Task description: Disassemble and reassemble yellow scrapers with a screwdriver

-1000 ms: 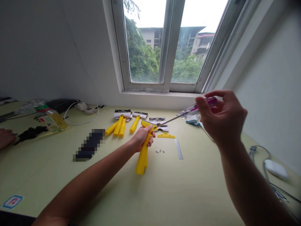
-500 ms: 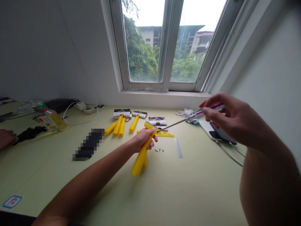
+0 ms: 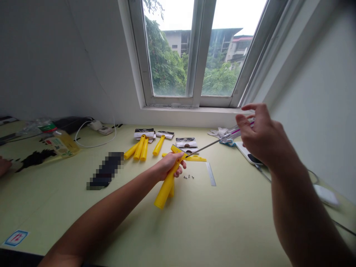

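My left hand (image 3: 172,165) is wrapped round a yellow plastic scraper (image 3: 164,191), gripping it near its head, with the hollow handle slanting down toward me. My right hand (image 3: 257,137) holds a screwdriver (image 3: 207,145) by its clear and purple handle, index finger raised off it. The long shaft points down to the left, its tip at the scraper's head by my left thumb. Beyond my left hand lies another yellow scraper part (image 3: 196,158). Several small screws and nuts (image 3: 189,177) lie to the right of that hand, near a flat metal blade (image 3: 210,174).
Yellow handles (image 3: 144,148) and black-and-white packets (image 3: 186,142) lie toward the window. A pixelated dark object (image 3: 105,172) is left of my forearm. Farther left are a bottle (image 3: 59,139) and another person's hand (image 3: 4,165). A white device (image 3: 244,152) with cables is at right.
My right hand has turned about the screwdriver's handle, its index finger now raised and thumb shifted. The tip stays at the scraper. The other person's hand has drawn back left.
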`<state>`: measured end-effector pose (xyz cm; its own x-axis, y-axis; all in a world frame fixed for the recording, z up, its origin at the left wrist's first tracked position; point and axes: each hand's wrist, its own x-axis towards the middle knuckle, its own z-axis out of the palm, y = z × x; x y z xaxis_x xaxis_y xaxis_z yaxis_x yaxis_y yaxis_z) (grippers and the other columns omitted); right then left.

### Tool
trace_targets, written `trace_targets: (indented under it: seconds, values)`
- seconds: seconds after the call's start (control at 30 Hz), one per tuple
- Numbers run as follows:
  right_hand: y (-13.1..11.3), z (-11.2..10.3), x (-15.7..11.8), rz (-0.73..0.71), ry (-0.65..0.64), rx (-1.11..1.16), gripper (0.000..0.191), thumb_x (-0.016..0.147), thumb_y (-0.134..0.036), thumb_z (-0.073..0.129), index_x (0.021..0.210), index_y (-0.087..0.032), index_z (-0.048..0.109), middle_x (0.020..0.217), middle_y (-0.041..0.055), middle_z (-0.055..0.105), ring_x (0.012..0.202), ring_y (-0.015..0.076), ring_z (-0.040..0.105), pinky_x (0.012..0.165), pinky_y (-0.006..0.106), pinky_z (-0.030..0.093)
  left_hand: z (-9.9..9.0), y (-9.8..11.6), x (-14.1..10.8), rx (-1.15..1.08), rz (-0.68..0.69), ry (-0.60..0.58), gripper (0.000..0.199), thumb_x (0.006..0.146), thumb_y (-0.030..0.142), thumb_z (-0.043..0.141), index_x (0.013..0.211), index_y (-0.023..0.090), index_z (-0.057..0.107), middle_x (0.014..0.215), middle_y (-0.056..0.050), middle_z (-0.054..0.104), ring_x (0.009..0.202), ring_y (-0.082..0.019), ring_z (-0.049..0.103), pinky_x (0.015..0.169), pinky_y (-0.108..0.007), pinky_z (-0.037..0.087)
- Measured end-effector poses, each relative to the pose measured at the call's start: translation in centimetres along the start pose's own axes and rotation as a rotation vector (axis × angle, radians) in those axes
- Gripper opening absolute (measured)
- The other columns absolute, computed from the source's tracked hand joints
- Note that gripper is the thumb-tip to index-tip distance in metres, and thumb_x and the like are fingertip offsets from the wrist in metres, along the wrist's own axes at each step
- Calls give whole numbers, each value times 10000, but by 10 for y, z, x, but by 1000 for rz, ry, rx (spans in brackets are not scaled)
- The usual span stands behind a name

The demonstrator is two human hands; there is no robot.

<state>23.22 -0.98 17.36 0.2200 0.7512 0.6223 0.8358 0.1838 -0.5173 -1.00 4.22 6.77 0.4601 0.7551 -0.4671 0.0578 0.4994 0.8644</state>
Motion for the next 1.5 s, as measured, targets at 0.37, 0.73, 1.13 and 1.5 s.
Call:
trace_targets:
  seconds: [0.37, 0.73, 1.13, 1.5]
  values:
    - [-1, -13, -2, -19, -155, 67, 334, 892, -459, 522, 1173, -280, 495, 1020, 66, 638, 751, 212, 638, 644, 349, 517, 4, -6, 4, 87, -79, -33, 468, 976, 457, 391, 697, 115, 547, 507, 5, 471, 355, -60, 405, 355, -172, 300]
    - [3, -18, -1, -78, -292, 409, 385, 795, -334, 684, 1151, -280, 547, 1048, 58, 654, 862, 220, 657, 655, 318, 569, 0, -15, 9, 35, 10, -118, 218, 954, 347, 482, 924, 131, 498, 870, -93, 675, 429, -83, 547, 371, -207, 441]
    - [-12, 10, -7, -231, -157, 354, 347, 856, -321, 631, 1200, -282, 615, 1008, 40, 687, 759, 197, 666, 678, 356, 591, 1, -17, 12, 112, -24, -159, 180, 972, 315, 456, 988, 136, 465, 1000, -147, 684, 559, -150, 674, 419, -237, 530]
    - [-10, 3, -9, -195, -127, 363, 246, 822, -388, 689, 974, -254, 549, 877, 20, 664, 673, 200, 668, 600, 338, 560, 2, -9, 7, 144, -40, -131, 193, 986, 325, 417, 996, 140, 471, 954, -131, 698, 548, -154, 674, 394, -222, 508]
